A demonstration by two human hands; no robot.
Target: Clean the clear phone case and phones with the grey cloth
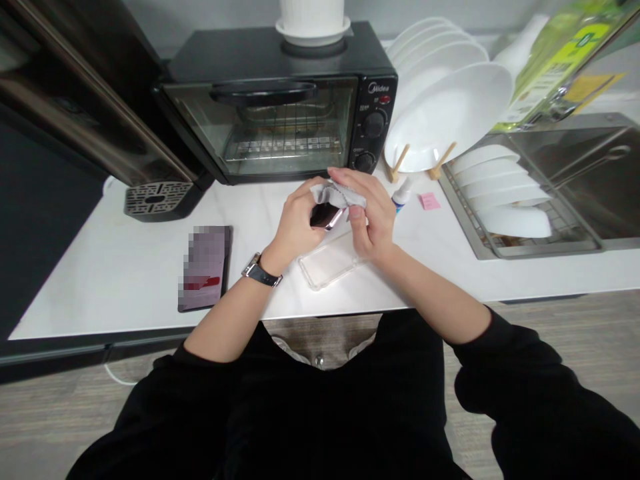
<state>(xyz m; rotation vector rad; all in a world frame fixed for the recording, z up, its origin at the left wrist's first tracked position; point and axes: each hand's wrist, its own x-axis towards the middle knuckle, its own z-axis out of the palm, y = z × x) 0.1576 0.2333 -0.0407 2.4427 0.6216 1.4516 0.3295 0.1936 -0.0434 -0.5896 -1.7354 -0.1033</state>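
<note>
My left hand [295, 223] grips a dark, glossy phone [325, 215] with a silver edge, and a watch [261, 271] sits on that wrist. My right hand [369, 210] pinches a grey cloth [337, 195] against the top of the phone, and the cloth hides part of it. Below my hands, a clear phone case [329, 261] lies on the white counter [115, 280]. Left of my left hand lies a second phone [205, 269], its screen pixelated. A small white dropper bottle [403, 193] stands just right of my right hand.
A black Midea toaster oven [260, 127] stands behind my hands, with a white pot on top. White plates fill a wooden stand [405, 160] to its right. A steel sink [575, 180] holds a rack of white dishes. A pink sticky note [430, 201] lies on the counter.
</note>
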